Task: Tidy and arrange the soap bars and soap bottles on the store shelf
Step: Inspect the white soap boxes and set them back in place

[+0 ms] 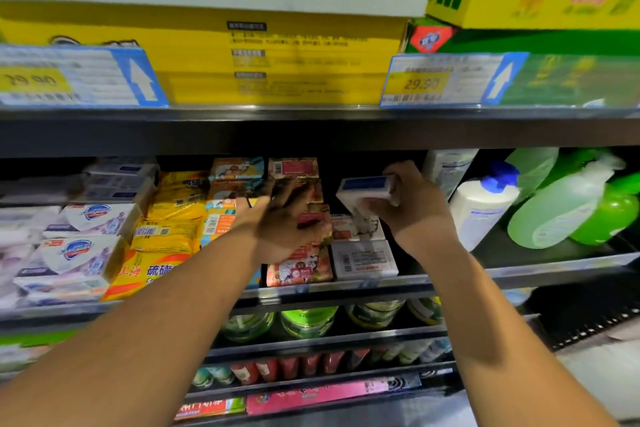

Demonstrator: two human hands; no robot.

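left hand [282, 218]: fingers spread on red soap boxes [304, 265] | right hand [412, 204]: grips white-blue soap box [363, 189]

Shelf [381, 282]: soap boxes [86, 253] left, soap packets [166, 236] beside them, bottles [485, 208] right; large cartons [277, 55] above.

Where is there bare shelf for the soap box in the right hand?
Bare shelf floor lies in front of the white pump bottle and green bottles, right of the white soap boxes. Left of those, soap bars are packed edge to edge.
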